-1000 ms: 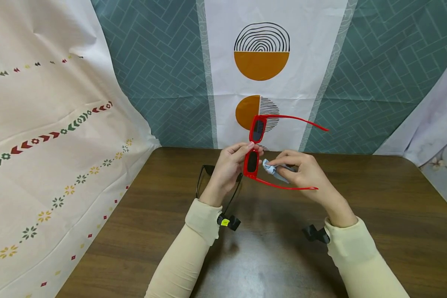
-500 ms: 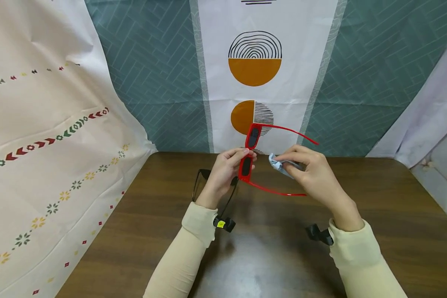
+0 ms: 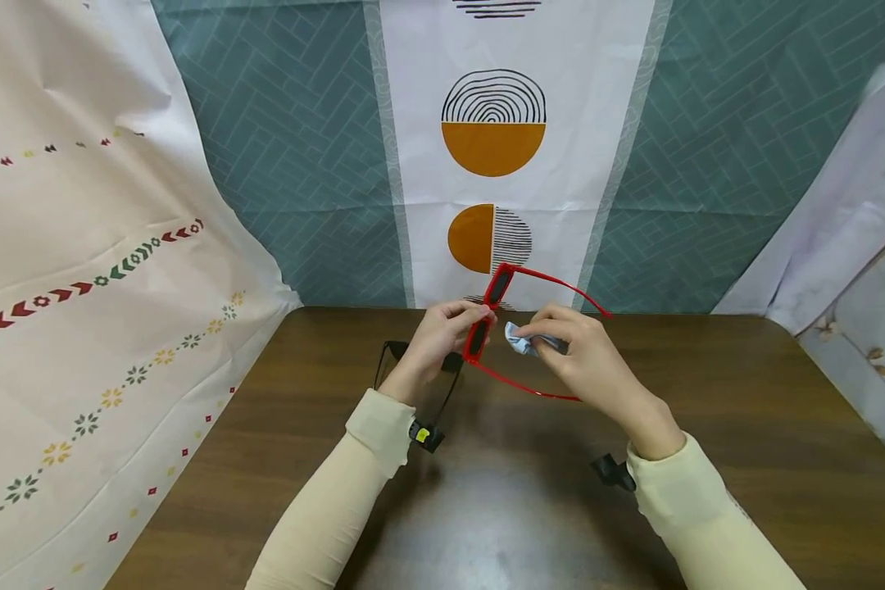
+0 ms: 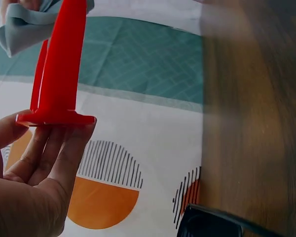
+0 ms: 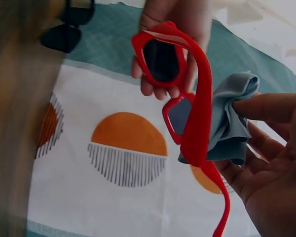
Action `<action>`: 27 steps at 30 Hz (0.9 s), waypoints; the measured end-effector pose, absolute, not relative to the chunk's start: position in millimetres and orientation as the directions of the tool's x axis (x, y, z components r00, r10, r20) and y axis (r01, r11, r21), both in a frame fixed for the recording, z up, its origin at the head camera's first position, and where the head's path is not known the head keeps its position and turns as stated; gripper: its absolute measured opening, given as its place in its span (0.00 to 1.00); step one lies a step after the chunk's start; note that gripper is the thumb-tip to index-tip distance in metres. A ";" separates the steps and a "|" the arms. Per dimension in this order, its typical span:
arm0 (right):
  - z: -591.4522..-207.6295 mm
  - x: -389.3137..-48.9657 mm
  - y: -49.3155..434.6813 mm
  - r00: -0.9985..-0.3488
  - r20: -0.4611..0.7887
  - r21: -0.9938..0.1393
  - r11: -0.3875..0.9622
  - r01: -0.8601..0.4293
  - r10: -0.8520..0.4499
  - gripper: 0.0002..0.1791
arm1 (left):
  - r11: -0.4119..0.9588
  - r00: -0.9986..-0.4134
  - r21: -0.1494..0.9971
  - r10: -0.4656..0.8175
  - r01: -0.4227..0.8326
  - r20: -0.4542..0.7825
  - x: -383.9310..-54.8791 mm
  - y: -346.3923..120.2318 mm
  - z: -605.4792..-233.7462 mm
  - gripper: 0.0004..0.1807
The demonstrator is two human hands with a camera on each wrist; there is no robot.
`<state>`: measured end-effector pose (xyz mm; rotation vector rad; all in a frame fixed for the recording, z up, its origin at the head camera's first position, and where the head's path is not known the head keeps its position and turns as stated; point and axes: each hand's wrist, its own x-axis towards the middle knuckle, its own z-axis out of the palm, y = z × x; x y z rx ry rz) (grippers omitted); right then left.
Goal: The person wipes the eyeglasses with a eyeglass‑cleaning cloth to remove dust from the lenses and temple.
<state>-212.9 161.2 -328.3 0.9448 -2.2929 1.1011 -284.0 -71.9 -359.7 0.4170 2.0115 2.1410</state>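
Red-framed sunglasses with dark lenses are held up above the table, arms unfolded and pointing right. My left hand pinches them near the bridge between thumb and fingers. In the left wrist view the fingers lie behind the red frame. My right hand pinches a crumpled light-blue cloth, just right of the lenses. In the right wrist view the cloth sits behind one red arm; whether it touches the glasses I cannot tell.
Black sunglasses stand on the brown wooden table, partly hidden behind my left hand and wrist. A patterned cloth backdrop hangs behind the table's far edge. Cream printed fabric hangs at the left.
The red sunglasses have moved slightly down and left in the head view and tilted a little. My right hand with the cloth first drew away from them, then came back left.
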 end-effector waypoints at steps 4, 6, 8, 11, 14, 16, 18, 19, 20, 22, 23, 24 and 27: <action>-334.0 -212.8 159.9 -0.654 0.636 -0.474 0.463 -0.749 -0.408 0.15 | -0.004 -0.941 0.998 0.335 0.059 0.057 -288.9 -69.8 -359.4 0.16; -335.2 -213.2 159.8 -0.643 0.640 -0.450 0.472 -0.758 -0.421 0.15 | 0.037 -0.934 0.997 0.354 0.063 0.046 -292.2 -68.9 -358.0 0.16; -336.0 -213.8 159.8 -0.634 0.636 -0.427 0.483 -0.764 -0.440 0.15 | 0.086 -0.926 0.993 0.375 0.075 0.037 -296.1 -68.5 -356.0 0.17; -336.7 -214.7 160.4 -0.634 0.611 -0.413 0.492 -0.766 -0.474 0.15 | 0.156 -0.917 0.983 0.397 0.098 0.028 -303.3 -68.7 -353.5 0.17; -338.1 -214.4 161.0 -0.646 0.576 -0.416 0.502 -0.759 -0.500 0.15 | 0.226 -0.908 0.966 0.420 0.123 0.017 -309.9 -69.7 -351.9 0.19; -339.0 -213.2 161.2 -0.652 0.554 -0.423 0.500 -0.756 -0.517 0.15 | 0.264 -0.898 0.955 0.441 0.136 0.006 -313.0 -69.8 -350.5 0.19; -339.8 -211.5 161.2 -0.652 0.540 -0.434 0.488 -0.757 -0.532 0.16 | 0.304 -0.887 0.939 0.462 0.158 0.000 -314.1 -68.6 -347.7 0.19; -340.1 -210.5 161.1 -0.650 0.534 -0.439 0.479 -0.760 -0.541 0.16 | 0.321 -0.883 0.932 0.470 0.171 0.000 -314.4 -67.7 -346.4 0.18; -340.4 -209.5 160.9 -0.646 0.530 -0.444 0.469 -0.763 -0.550 0.16 | 0.339 -0.879 0.922 0.476 0.187 0.003 -314.7 -66.7 -345.1 0.17; -340.8 -207.5 160.8 -0.636 0.523 -0.448 0.452 -0.771 -0.567 0.16 | 0.374 -0.874 0.900 0.485 0.222 0.014 -314.7 -64.6 -342.6 0.16; -341.2 -206.5 160.8 -0.635 0.517 -0.451 0.447 -0.772 -0.575 0.16 | 0.392 -0.871 0.887 0.491 0.244 0.022 -315.1 -63.3 -341.8 0.15; -341.6 -205.5 160.7 -0.632 0.509 -0.450 0.445 -0.774 -0.584 0.16 | 0.406 -0.867 0.876 0.498 0.263 0.029 -315.4 -62.1 -341.4 0.15; -343.3 -202.2 159.8 -0.628 0.481 -0.449 0.444 -0.776 -0.612 0.15 | 0.439 -0.850 0.844 0.526 0.308 0.037 -317.2 -58.5 -341.3 0.15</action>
